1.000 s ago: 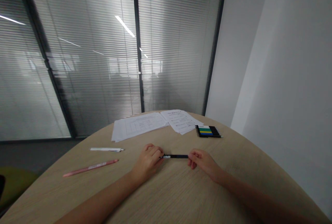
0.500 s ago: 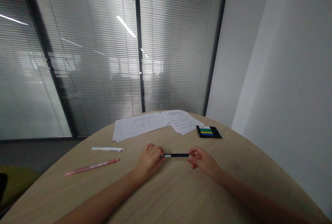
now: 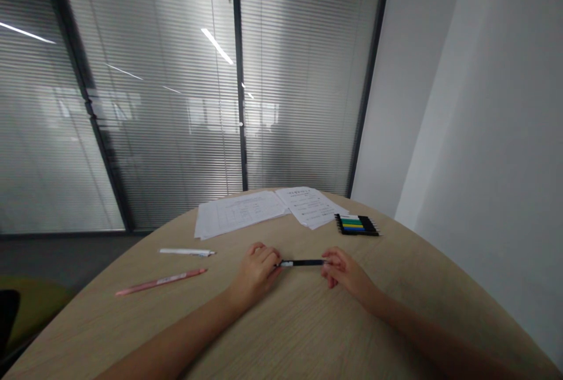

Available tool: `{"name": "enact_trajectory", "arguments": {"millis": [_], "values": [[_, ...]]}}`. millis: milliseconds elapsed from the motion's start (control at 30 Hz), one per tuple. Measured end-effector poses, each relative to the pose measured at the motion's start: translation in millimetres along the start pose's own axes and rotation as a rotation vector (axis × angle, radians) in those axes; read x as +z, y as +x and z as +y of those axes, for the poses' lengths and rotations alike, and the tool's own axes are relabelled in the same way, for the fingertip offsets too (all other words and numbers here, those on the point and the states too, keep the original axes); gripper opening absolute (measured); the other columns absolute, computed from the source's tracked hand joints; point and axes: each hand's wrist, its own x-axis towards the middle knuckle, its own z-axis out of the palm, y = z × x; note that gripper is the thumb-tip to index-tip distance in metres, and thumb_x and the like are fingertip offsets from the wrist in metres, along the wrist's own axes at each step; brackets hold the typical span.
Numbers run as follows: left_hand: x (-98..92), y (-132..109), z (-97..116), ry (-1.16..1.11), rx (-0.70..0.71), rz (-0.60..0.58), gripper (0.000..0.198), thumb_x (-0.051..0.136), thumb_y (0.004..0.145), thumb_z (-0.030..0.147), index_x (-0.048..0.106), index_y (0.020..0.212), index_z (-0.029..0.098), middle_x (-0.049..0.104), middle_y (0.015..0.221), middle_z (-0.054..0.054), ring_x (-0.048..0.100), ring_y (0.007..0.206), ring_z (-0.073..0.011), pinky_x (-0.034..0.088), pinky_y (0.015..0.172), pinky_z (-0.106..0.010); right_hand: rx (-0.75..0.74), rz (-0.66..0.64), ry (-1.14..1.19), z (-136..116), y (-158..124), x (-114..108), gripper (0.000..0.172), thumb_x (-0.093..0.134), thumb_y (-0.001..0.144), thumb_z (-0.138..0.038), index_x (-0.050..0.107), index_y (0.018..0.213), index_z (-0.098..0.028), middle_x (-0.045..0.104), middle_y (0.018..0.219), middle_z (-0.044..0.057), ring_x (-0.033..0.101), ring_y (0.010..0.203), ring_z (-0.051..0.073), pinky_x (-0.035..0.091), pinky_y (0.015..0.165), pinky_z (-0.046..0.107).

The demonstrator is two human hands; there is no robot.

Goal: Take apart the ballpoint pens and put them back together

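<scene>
Currently, pen: a slim black pen [image 3: 303, 263] lies level across the view, its long axis running left to right, with a white section at the left end and the far end pointing toward the right hand.

Left hand: the left hand [image 3: 256, 274] is curled closed around the pen's white end, knuckles up.

Right hand: the right hand [image 3: 345, 274] is narrowly pinched on the opposite end, fingertips wrapped around it.

Pen's place: it spans the gap between the hands, low over the light wood bench [image 3: 303, 321]; whether it touches the surface I cannot tell.

Left of the hands: a white pen [image 3: 187, 252] and a pink pen [image 3: 160, 282] lie apart on the bench, both roughly crosswise.

Ahead: two overlapping stacks of printed paper [image 3: 264, 210] lie near the far edge, with a set of coloured pens [image 3: 356, 224] side by side just to their right.

Behind: slatted blinds [image 3: 153, 104] cover a glass wall.
</scene>
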Motion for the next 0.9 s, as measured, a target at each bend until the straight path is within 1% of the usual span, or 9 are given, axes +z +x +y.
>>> {"name": "enact_trajectory", "arguments": {"millis": [100, 233, 333, 500, 600, 667, 733, 800, 900], "values": [[-0.4, 0, 0, 0.001, -0.013, 0.006, 0.006, 0.045, 0.079, 0.016, 0.046, 0.075, 0.02, 0.061, 0.072, 0.0, 0.056, 0.065, -0.0146, 0.039, 0.071, -0.033, 0.024, 0.001, -0.02, 1, 0, 0, 0.032, 0.055, 0.067, -0.048, 0.044, 0.078, -0.02, 0.054, 0.062, -0.004, 0.049, 0.045, 0.008, 0.041, 0.047, 0.024], [-1.0, 0, 1, -0.006, -0.009, -0.002, 0.006, 0.044, 0.079, 0.016, 0.046, 0.075, 0.02, 0.061, 0.072, 0.0, 0.056, 0.066, -0.0148, 0.039, 0.072, -0.033, 0.031, 0.013, -0.06, 4, 1, 0, 0.029, 0.052, 0.07, -0.047, 0.046, 0.076, -0.02, 0.054, 0.06, -0.003, 0.049, 0.046, 0.009, 0.041, 0.047, 0.024], [-0.8, 0, 2, -0.007, 0.002, 0.0, 0.007, 0.044, 0.08, 0.017, 0.046, 0.075, 0.02, 0.061, 0.072, -0.001, 0.056, 0.066, -0.0149, 0.039, 0.072, -0.034, 0.022, 0.006, -0.106, 5, 1, -1, 0.03, 0.046, 0.074, -0.049, 0.047, 0.071, -0.019, 0.053, 0.058, -0.002, 0.049, 0.046, 0.01, 0.04, 0.048, 0.024], [-1.9, 1, 3, -0.028, 0.029, -0.002, 0.007, 0.043, 0.081, 0.017, 0.046, 0.075, 0.019, 0.061, 0.072, -0.001, 0.056, 0.065, -0.0148, 0.04, 0.071, -0.034, -0.006, -0.018, -0.197, 4, 0, -2, 0.037, 0.036, 0.08, -0.049, 0.046, 0.062, -0.018, 0.053, 0.056, -0.001, 0.05, 0.048, 0.01, 0.04, 0.05, 0.024], [-2.6, 1, 4, -0.033, 0.026, -0.007, 0.006, 0.043, 0.08, 0.017, 0.046, 0.076, 0.019, 0.061, 0.072, -0.001, 0.056, 0.066, -0.0146, 0.04, 0.072, -0.034, -0.034, 0.004, -0.182, 4, -1, -2, 0.036, 0.034, 0.081, -0.049, 0.046, 0.067, -0.018, 0.053, 0.058, -0.001, 0.049, 0.048, 0.01, 0.04, 0.049, 0.024], [-2.6, 1, 4, -0.039, 0.012, -0.008, 0.006, 0.044, 0.08, 0.016, 0.046, 0.075, 0.019, 0.061, 0.072, -0.001, 0.056, 0.066, -0.0146, 0.04, 0.072, -0.034, -0.058, 0.024, -0.142, 6, -1, -1, 0.032, 0.036, 0.08, -0.048, 0.047, 0.079, -0.018, 0.053, 0.061, -0.002, 0.049, 0.047, 0.009, 0.04, 0.048, 0.024], [-2.1, 1, 4, -0.043, -0.007, -0.005, 0.006, 0.045, 0.08, 0.017, 0.045, 0.074, 0.019, 0.061, 0.072, -0.001, 0.055, 0.065, -0.0146, 0.04, 0.072, -0.034, -0.064, 0.026, -0.089, 7, -1, 0, 0.03, 0.042, 0.078, -0.047, 0.043, 0.091, -0.019, 0.053, 0.064, -0.003, 0.048, 0.046, 0.009, 0.04, 0.047, 0.024], [-1.5, 0, 4, -0.04, -0.019, -0.003, 0.005, 0.045, 0.08, 0.017, 0.045, 0.074, 0.019, 0.06, 0.071, -0.001, 0.055, 0.065, -0.0148, 0.04, 0.072, -0.034, -0.057, 0.017, -0.062, 9, -1, 1, 0.03, 0.047, 0.075, -0.045, 0.04, 0.091, -0.02, 0.052, 0.065, -0.003, 0.047, 0.044, 0.008, 0.039, 0.046, 0.024], [-1.1, 0, 3, -0.032, -0.019, -0.002, 0.005, 0.044, 0.08, 0.017, 0.045, 0.075, 0.019, 0.06, 0.071, -0.001, 0.055, 0.065, -0.0149, 0.04, 0.072, -0.034, -0.049, 0.022, -0.093, 11, 0, 1, 0.025, 0.047, 0.074, -0.041, 0.042, 0.085, -0.02, 0.052, 0.065, -0.003, 0.047, 0.044, 0.008, 0.039, 0.046, 0.023]]}}
